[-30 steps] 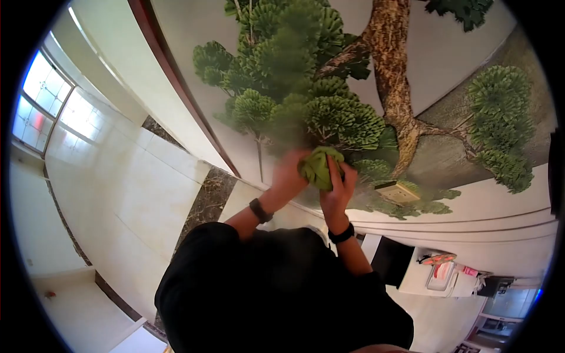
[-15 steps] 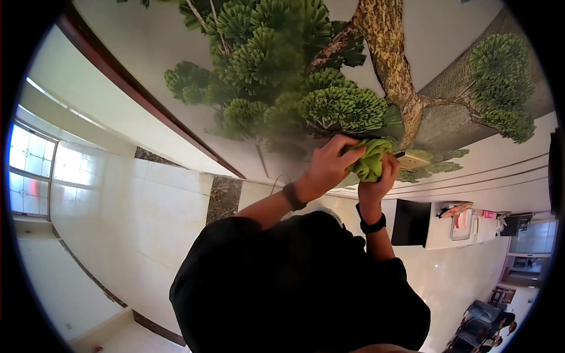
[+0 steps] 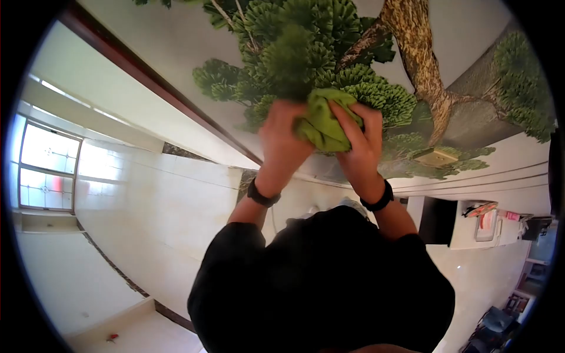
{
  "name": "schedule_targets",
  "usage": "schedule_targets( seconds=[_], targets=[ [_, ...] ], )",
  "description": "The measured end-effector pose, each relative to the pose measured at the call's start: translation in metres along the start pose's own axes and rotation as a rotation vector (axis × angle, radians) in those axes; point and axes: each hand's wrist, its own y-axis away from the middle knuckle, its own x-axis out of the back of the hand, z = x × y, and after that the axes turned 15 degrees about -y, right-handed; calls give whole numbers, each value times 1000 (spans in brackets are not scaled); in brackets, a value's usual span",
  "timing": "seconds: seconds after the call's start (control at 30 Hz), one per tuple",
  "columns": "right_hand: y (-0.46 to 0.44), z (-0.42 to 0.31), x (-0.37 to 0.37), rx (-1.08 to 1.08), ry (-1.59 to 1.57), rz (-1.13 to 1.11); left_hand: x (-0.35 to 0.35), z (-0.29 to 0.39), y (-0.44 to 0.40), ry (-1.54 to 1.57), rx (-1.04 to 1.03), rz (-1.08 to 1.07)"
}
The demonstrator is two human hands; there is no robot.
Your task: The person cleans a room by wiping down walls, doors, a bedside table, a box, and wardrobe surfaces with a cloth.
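A crumpled green cloth [image 3: 327, 126] is bunched between my hands in front of a wall mural [image 3: 294, 56] of a leafy tree. My right hand [image 3: 364, 144] grips its right side, fingers bent over the folds. On the cloth's left edge is my left hand [image 3: 285, 138], closed on it and smeared by motion. Both wrists wear dark bands. Whether the cloth presses on the mural cannot be made out for certain. A yellowish wall plate [image 3: 435, 157] sits to the right of my right hand.
A dark red trim strip [image 3: 159, 82] runs diagonally along the wall's left side. Pale floor tiles [image 3: 159, 200] spread on the left, with a window [image 3: 48, 166] beyond. A white cabinet with a black panel [image 3: 439, 220] and a dark chair [image 3: 494, 323] are at the right.
Both hands have moved left with the cloth, away from the yellowish wall plate. The cloth looks more spread out, and the view has shifted slightly.
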Motion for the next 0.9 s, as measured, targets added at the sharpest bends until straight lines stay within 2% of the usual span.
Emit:
schedule_targets(
  seconds=[0.03,0.07,0.2,0.33,0.47,0.67,0.9],
  targets=[
    [-11,-7,-5,12,-29,-3,6,-3,-5,-30,35,14],
    [-16,-9,-9,26,-56,-6,11,-4,-7,-43,117,-59],
    [6,6,-22,-4,-48,-29,5,-8,15,-125,219,-133],
    [62,40,-25,-61,-4,-103,-28,-20,64,-129,213,-205],
    [114,70,-13,-155,20,-205,-67,-32,118,-185,316,-464],
    [108,76,21,-216,-112,-294,-73,-10,107,-131,224,-321],
    [46,47,88,13,25,32,-66,68,36,107,-1,-51]
  ],
)
